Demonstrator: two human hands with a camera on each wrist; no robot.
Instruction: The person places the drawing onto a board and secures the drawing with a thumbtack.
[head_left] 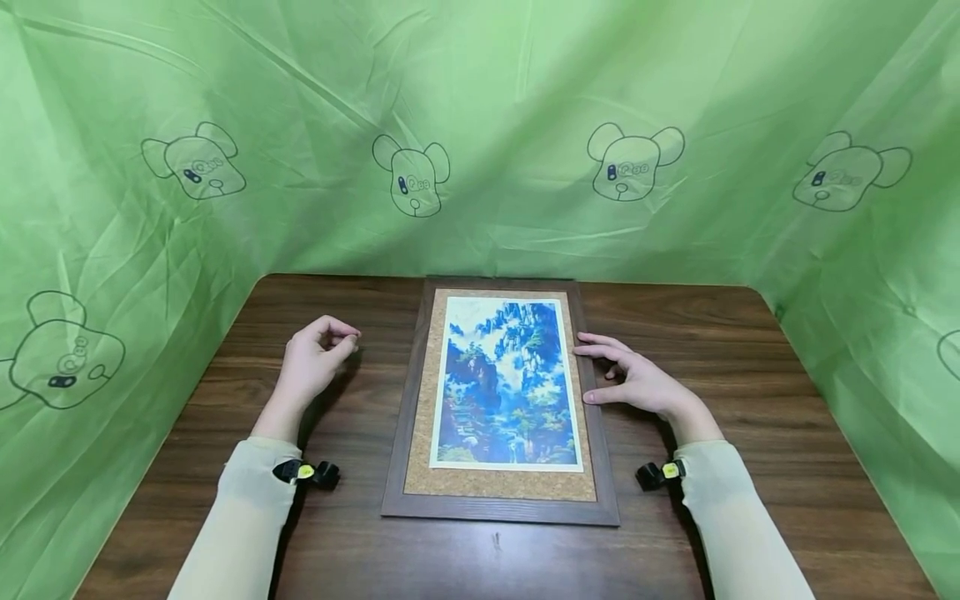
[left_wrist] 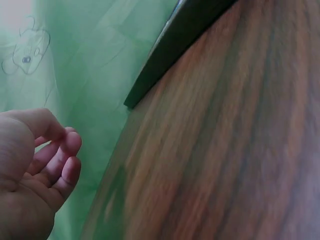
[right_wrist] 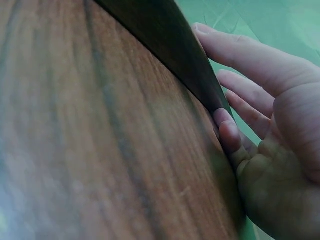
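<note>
A dark wood frame [head_left: 592, 433] with a cork board [head_left: 517, 483] inside lies on the table. On the cork rests a white-bordered print [head_left: 510, 383] of blue mountains and trees. My right hand [head_left: 637, 379] is at the frame's right side, fingers extended and fingertips at its edge. In the right wrist view, the fingertips [right_wrist: 202, 30] meet the dark frame edge [right_wrist: 170, 45]. Left of the frame, my left hand [head_left: 318, 354] hovers over the table with curled fingers. Its thumb and index tips come together, and nothing shows between them in the left wrist view.
The brown wood-grain table [head_left: 690, 325] spreads on both sides of the frame. A green curtain [head_left: 517, 217] with bear-head drawings encloses its back and sides. A small black camera [head_left: 326, 476] sticks out from the left wrist, another camera [head_left: 649, 477] from the right.
</note>
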